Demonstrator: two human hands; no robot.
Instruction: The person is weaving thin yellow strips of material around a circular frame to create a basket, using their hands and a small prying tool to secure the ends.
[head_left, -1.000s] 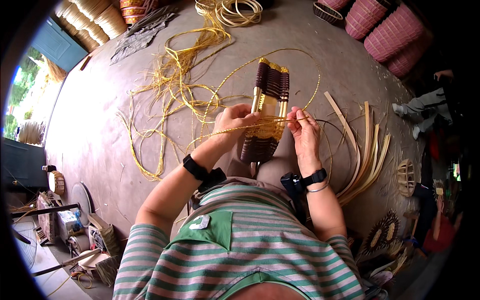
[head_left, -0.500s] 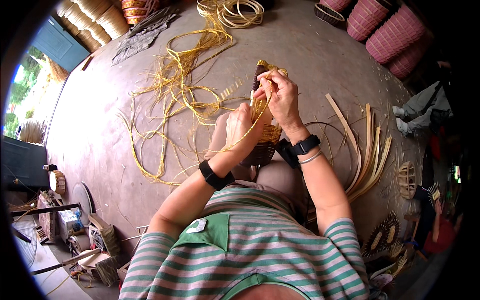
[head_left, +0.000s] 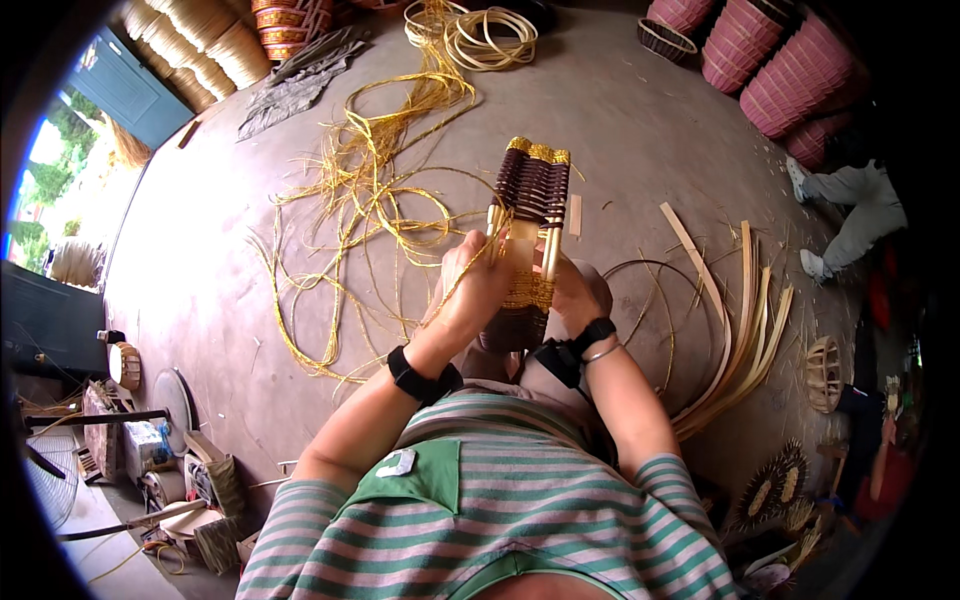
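Above my lap I hold a small partly woven basket piece (head_left: 532,195), with dark brown and golden bands over pale flat stakes. My left hand (head_left: 474,280) is closed on its left side, around the pale stakes. On the other side my right hand (head_left: 573,298) grips the edge from behind, and the piece hides most of its fingers. A thin golden braided cord (head_left: 440,227) loops from near my left hand to a tangled heap on the floor. The lower weave, golden above dark brown, lies between my wrists.
Long pale wood strips (head_left: 745,330) curve along the floor at right. A coil of pale cane (head_left: 490,42) lies at the far side, near stacked pink baskets (head_left: 805,75). Machinery and a fan (head_left: 58,480) stand at left. Another person's legs (head_left: 845,200) show at far right.
My right hand has come down from the top of the piece, where it pinched the golden cord, to the right edge. The piece now faces up more openly, its brown band in sight.
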